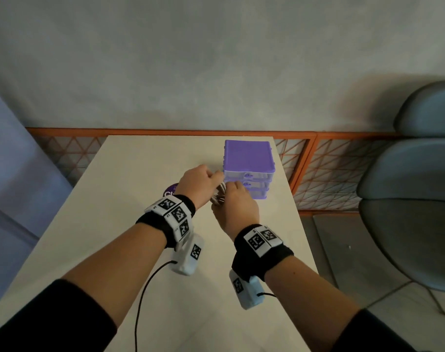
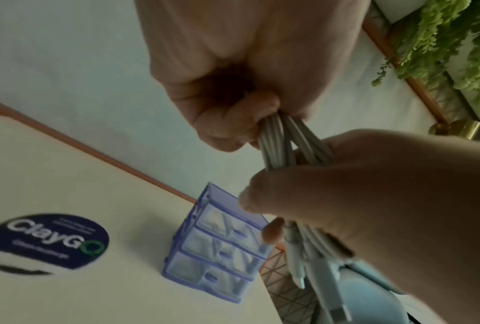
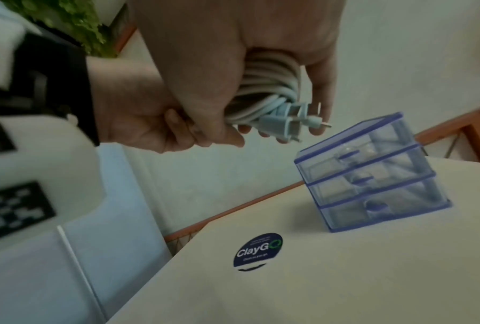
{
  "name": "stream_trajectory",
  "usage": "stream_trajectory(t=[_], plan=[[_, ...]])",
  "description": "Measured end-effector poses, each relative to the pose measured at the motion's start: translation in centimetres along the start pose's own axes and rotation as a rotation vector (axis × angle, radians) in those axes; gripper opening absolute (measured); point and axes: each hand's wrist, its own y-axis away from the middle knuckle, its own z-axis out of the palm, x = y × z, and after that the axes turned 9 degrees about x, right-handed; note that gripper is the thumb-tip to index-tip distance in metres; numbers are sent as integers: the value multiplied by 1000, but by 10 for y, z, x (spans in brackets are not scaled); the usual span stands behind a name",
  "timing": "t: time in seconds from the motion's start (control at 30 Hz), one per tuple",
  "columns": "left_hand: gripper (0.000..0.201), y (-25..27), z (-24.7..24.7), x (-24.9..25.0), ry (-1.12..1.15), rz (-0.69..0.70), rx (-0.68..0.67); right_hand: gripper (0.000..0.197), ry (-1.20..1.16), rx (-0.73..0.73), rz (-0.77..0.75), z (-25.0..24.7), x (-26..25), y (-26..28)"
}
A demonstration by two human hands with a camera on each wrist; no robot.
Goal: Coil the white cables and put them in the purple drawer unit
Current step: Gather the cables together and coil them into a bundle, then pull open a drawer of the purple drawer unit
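Gripping the coiled white cables (image 3: 263, 96) with both hands, left hand (image 1: 199, 185) and right hand (image 1: 235, 207) curled round the bundle, just in front of the purple drawer unit (image 1: 248, 168). Judging best: keeping loops tight, plugs (image 3: 286, 119) tucked, freeing one hand for a drawer, all three apparently closed.

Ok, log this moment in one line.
left hand: grips coiled white cables | right hand: grips same | purple drawer unit: drawers closed

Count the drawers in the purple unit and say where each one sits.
3, stacked in the purple drawer unit: top drawer, middle drawer, bottom drawer. All look pushed in.
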Motion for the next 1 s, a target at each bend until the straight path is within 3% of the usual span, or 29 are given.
stream_trajectory(t=[0.1, 0.27, 0.43, 0.57, 0.63, 0.77, 0.87, 1.0], plan=[[34, 3, 22, 4, 53, -1, -53, 23, -69, -35, 92, 7, 20, 2], [38, 2, 52, -4, 172, 59, -144, 36, -238, -171, 211, 15, 52, 0], [55, -18, 69, -9, 42, 40, -275, 12, -477, -269, 493, 29, 83, -10], [27, -61, 86, -27, -112, 170, -93, 31, -798, -206, 883, 43, 114, -23], [33, -76, 95, -35, -143, 221, -64, 35, -885, -151, 990, 53, 128, -31], [52, -93, 107, -48, -171, 285, -132, 29, -1041, 5, 1133, 74, 137, -46], [48, -101, 116, -54, -129, 318, -133, 24, -1189, 96, 1213, 90, 132, -57], [38, -103, 123, -59, -120, 373, -85, 15, -1262, 145, 1204, 109, 118, -72]])
